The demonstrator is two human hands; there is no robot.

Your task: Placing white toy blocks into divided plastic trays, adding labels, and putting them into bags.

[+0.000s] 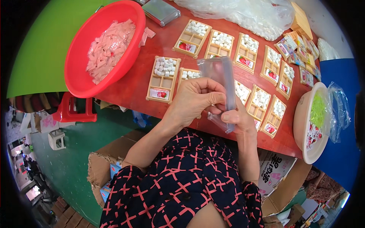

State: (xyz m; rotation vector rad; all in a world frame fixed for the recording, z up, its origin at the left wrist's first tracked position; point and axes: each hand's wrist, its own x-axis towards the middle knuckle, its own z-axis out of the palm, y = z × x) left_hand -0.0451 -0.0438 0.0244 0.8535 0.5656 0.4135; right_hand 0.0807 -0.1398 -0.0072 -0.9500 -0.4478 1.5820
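My left hand (pixel 195 99) and my right hand (pixel 238 118) together hold a clear plastic bag (pixel 220 78) upright over the near edge of the red table (pixel 140 72). The left fingers pinch the bag's side, the right thumb and fingers grip its lower end. Under and around the bag lie several tan compartment trays (pixel 164 79) with white candy pieces and small strawberry packets. One tray (pixel 188 74) is partly hidden behind my left hand.
A red basin (pixel 76 72) of pink wrapped sweets stands at the left. A beige bowl (pixel 302 125) with small packets and green bits sits at the right edge, a clear bag beside it. Cardboard boxes (pixel 102 159) stand on the green floor below.
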